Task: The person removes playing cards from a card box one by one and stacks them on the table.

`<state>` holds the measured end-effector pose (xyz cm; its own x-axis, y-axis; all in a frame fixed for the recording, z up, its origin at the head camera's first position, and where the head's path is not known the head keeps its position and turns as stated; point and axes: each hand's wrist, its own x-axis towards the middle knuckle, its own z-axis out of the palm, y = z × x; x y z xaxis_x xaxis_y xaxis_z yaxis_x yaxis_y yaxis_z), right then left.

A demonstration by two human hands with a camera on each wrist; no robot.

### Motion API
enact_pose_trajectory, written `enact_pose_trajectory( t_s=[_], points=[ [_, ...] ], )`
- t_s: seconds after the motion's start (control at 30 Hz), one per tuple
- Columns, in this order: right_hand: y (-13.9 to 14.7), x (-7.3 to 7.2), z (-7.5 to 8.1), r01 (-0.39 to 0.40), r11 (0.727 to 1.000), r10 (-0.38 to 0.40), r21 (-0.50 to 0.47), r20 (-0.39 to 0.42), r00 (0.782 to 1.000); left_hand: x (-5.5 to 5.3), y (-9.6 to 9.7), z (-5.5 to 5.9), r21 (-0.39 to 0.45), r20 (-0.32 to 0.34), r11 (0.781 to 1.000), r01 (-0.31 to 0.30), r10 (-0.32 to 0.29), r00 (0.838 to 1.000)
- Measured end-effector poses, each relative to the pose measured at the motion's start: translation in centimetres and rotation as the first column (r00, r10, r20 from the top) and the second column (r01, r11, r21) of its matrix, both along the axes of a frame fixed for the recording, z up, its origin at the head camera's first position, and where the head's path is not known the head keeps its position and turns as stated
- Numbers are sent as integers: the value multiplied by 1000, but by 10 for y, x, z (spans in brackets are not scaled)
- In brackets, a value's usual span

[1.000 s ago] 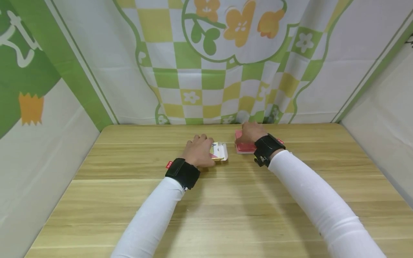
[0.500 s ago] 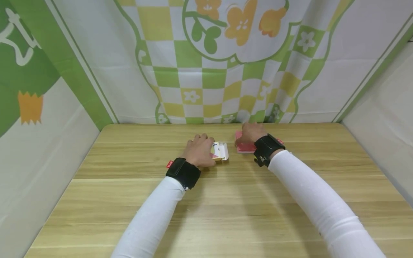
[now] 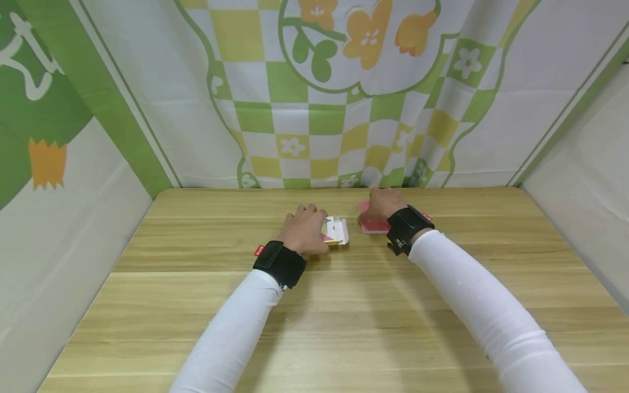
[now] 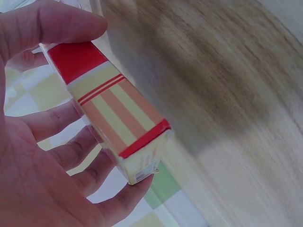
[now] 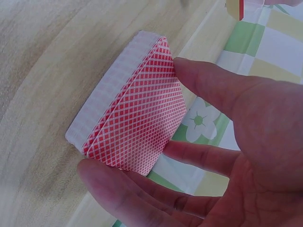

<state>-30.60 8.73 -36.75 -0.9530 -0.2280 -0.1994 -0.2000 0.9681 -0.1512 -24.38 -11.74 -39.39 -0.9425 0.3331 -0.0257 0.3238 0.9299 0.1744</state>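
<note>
My left hand (image 3: 302, 231) grips a card box (image 3: 335, 230) on the table, its thumb on the near side and fingers spread along the far side. In the left wrist view the side of the box (image 4: 118, 111) is red with cream and orange stripes. The box's white flap stands open toward the right. A short way right, my right hand (image 3: 385, 203) holds a deck of playing cards (image 3: 376, 227) by its edges from above. Red-and-white lattice backs face up on the deck (image 5: 137, 109) in the right wrist view, with thumb and fingertips around it.
Both hands are near the back of a wooden table (image 3: 324, 322). A green, yellow and white checked curtain (image 3: 324, 120) hangs right behind the table's back edge. White cloth walls (image 3: 585, 180) stand at the sides.
</note>
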Motion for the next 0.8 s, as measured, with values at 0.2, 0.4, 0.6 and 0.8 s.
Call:
enact_pose_trajectory(
  t_s=[0.2,0.4,0.6,0.8],
  points=[
    [1,-1,-1,-6,1000,6,3,5,1000,0,0,0,0,-1,1000,-4,4,1000],
    [0,0,0,-6,1000,6,-6,2,1000,1,0,1,-3,0,1000,-2,2,1000],
    [1,2,-1,-5,1000,5,-14,-7,1000,1,0,0,-10,-8,1000,-1,1,1000],
    [0,2,-2,-9,1000,9,-15,-7,1000,2,-1,0,-10,-9,1000,-1,1,1000]
  ],
)
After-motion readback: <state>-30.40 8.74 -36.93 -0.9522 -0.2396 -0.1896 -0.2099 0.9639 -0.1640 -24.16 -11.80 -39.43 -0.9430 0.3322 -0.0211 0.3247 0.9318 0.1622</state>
